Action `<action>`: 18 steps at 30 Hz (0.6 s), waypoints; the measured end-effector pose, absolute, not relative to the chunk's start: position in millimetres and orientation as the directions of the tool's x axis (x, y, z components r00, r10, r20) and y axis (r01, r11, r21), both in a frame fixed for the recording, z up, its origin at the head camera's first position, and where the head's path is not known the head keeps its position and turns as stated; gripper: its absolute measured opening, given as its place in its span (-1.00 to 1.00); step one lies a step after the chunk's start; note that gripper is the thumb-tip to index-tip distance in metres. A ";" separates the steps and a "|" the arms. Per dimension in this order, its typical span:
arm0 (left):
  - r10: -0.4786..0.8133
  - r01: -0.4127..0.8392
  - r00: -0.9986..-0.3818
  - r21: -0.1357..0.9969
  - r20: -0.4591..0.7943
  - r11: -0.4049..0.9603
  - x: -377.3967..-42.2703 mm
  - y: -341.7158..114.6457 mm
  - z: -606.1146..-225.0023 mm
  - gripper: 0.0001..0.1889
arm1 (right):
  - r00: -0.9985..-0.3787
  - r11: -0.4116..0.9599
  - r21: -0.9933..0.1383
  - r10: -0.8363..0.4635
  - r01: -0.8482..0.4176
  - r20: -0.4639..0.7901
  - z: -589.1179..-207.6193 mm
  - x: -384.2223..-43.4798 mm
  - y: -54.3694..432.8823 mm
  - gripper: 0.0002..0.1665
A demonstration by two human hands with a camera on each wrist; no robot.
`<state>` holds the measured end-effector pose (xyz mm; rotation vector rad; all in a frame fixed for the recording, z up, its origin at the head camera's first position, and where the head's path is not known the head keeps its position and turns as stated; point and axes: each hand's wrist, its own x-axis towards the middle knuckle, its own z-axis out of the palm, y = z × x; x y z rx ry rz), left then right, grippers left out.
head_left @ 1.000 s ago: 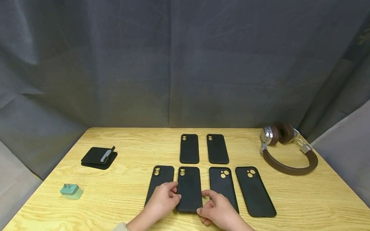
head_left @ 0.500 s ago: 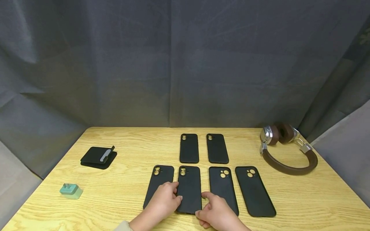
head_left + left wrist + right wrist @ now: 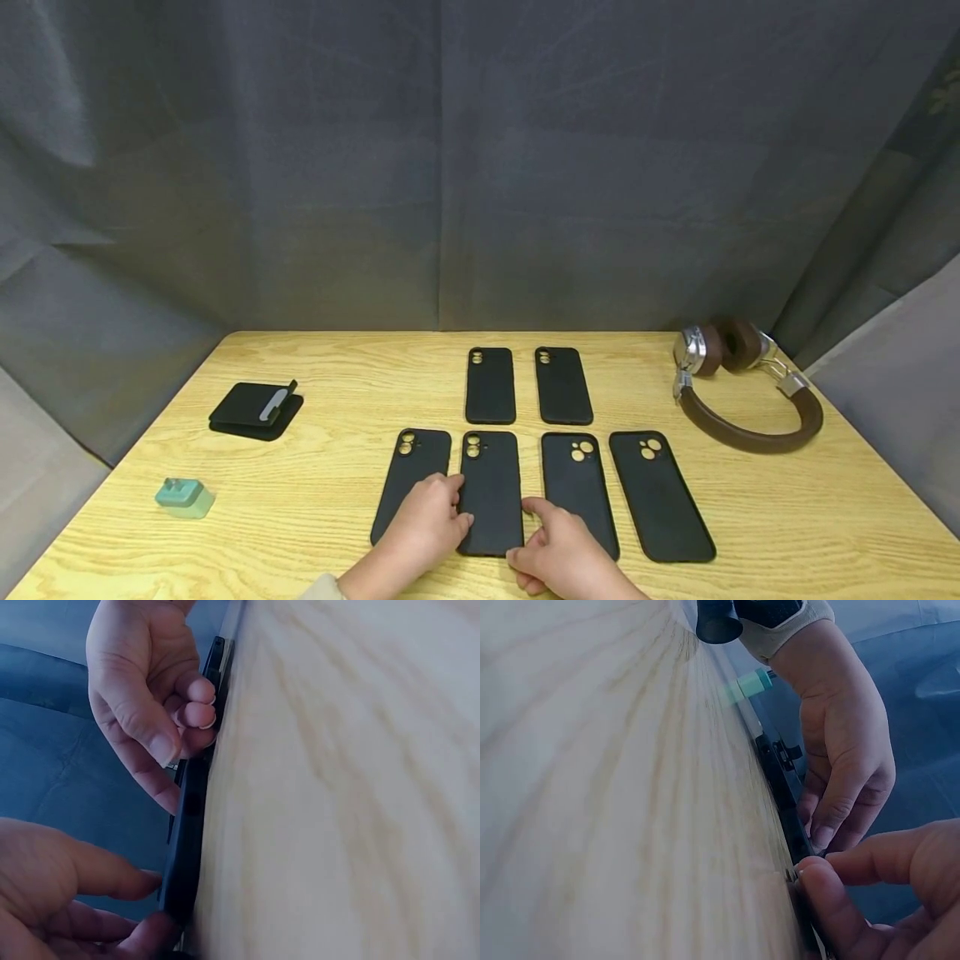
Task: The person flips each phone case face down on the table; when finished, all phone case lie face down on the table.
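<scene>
A black phone case (image 3: 491, 492), camera cutouts at its far left corner, lies back up on the wooden table in the near row. My left hand (image 3: 427, 518) grips its left edge with thumb and index finger. On the opposite side, my right hand (image 3: 558, 554) holds the lower right edge and near corner. The left wrist view shows the case's dark edge (image 3: 184, 847) low along the tabletop, between both hands. Left of it lies another phone case (image 3: 408, 483), partly covered by my left hand. A phone case (image 3: 576, 475) with its inside up is partly behind my right hand.
At the near row's right end lies a phone case (image 3: 663, 500), inside up. Two more phone cases (image 3: 491, 387) (image 3: 564, 387) form a far row. Brown headphones (image 3: 750, 437) sit at right. A black folding stand (image 3: 243, 404) and a green charger (image 3: 183, 497) are at left.
The gripped phone case has slid slightly toward me. Both hands have shifted a little with it, and the case to its left has moved slightly left. The other things have stayed in place.
</scene>
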<state>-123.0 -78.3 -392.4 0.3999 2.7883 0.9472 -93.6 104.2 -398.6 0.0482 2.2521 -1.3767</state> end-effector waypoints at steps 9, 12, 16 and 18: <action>0.368 0.258 -0.930 0.677 -0.021 0.689 -115.8 -77.6 -379.1 -0.52 | -0.914 0.449 -0.867 -0.218 0.217 -0.341 -385.6 -89.9 120.0 -0.15; 0.407 0.282 -0.913 0.719 -0.001 0.635 -115.4 -75.2 -375.0 -0.53 | -0.932 0.417 -0.886 -0.195 0.203 -0.305 -379.1 -88.0 126.3 -0.15; 0.466 0.304 -0.884 0.788 0.023 0.536 -117.1 -69.2 -376.1 -0.55 | -0.950 0.420 -0.886 -0.141 0.197 -0.278 -372.8 -86.6 132.4 -0.21; 0.484 0.294 -0.875 0.819 0.022 0.494 -118.5 -65.6 -379.4 -0.57 | -0.956 0.447 -0.873 -0.113 0.195 -0.271 -370.7 -86.2 135.7 -0.25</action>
